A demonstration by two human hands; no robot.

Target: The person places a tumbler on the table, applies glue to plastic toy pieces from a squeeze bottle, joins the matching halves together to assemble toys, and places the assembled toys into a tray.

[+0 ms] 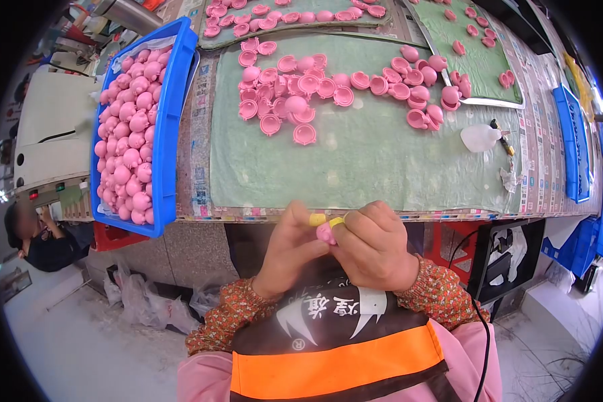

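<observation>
In front of my apron, just off the table's near edge, a small pink ball (325, 234) is held between both hands. My left hand (292, 246) pinches it from the left with thumb and forefinger. From the other side my right hand (376, 245) closes on it, fingers curled. Yellow wraps (317, 220) show at fingertips of both hands. Much of the ball is hidden by the fingers. Beyond the hands, many pink half shells (303, 135) and some closed balls lie scattered over the green mat (281, 177).
A blue crate (167, 144) full of pink balls stands at the left. A white squeeze bottle (479, 138) lies on the mat's right side. More shells rest on boards (476, 67) at the back. Another blue tray (569, 144) is far right. A person (53, 241) is at far left.
</observation>
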